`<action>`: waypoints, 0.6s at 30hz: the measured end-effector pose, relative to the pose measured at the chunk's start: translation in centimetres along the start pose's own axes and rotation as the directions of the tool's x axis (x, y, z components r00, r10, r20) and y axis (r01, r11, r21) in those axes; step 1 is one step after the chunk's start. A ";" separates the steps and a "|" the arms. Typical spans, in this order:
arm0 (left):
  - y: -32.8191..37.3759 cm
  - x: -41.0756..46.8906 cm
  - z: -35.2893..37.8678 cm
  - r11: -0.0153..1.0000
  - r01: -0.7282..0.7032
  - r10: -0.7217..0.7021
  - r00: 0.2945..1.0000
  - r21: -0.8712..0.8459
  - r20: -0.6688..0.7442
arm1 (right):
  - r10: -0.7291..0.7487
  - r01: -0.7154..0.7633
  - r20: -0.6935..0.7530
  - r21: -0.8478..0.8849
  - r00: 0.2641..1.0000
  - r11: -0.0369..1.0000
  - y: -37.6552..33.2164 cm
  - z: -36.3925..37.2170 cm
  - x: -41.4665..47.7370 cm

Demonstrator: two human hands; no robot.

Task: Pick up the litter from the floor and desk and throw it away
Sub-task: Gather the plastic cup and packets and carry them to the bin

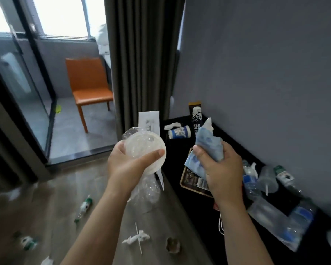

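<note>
My left hand grips a clear plastic lidded cup, with crumpled clear wrap hanging below it. My right hand grips a crumpled blue and white wrapper above the black desk. On the desk lie a brown snack packet, a white and blue roll, a crumpled tissue, a black carton and several plastic bottles. Litter on the wooden floor includes green-labelled bottles, white tissue scraps and a small brown wrapper.
An orange chair stands on the balcony past the glass sliding door. Grey curtains hang behind the desk's far end. A grey wall runs along the desk's right side.
</note>
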State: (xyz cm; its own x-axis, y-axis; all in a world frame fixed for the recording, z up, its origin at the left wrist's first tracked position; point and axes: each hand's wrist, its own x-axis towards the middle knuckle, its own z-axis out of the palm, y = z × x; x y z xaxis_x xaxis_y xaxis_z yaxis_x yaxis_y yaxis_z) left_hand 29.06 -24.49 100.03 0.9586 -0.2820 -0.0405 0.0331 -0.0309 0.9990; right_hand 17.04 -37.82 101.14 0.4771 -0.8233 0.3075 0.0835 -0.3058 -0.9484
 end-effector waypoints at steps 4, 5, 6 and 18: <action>2.1 -1.4 -0.2 0.998 -0.059 0.054 0.979 0.018 0.198 | -0.034 0.025 -0.226 -0.047 0.973 0.999 -2.9 -2.4 -3.6; 2.4 -1.9 -0.4 0.998 -0.061 0.053 0.963 0.025 0.263 | -0.024 0.010 -0.279 -0.052 0.960 0.999 -3.3 -2.9 -4.8; 2.6 -2.4 -0.4 0.997 -0.066 0.052 0.939 0.029 0.339 | -0.010 -0.008 -0.338 -0.053 0.941 0.999 -3.7 -3.5 -6.1; 5.2 -20.5 7.0 0.964 -0.257 0.174 0.442 -0.061 0.880 | -0.132 -0.199 -0.864 -0.257 0.487 0.946 -11.8 -18.2 -25.5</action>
State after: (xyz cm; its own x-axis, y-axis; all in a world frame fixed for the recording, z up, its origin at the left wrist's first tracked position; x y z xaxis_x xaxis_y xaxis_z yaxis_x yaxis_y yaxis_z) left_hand 7.63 -25.59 105.87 0.1804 -0.9739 0.1381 -0.1973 0.1017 0.9751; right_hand -12.02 -21.86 105.89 -0.5345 -0.7730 0.3418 -0.2412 -0.2481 -0.9382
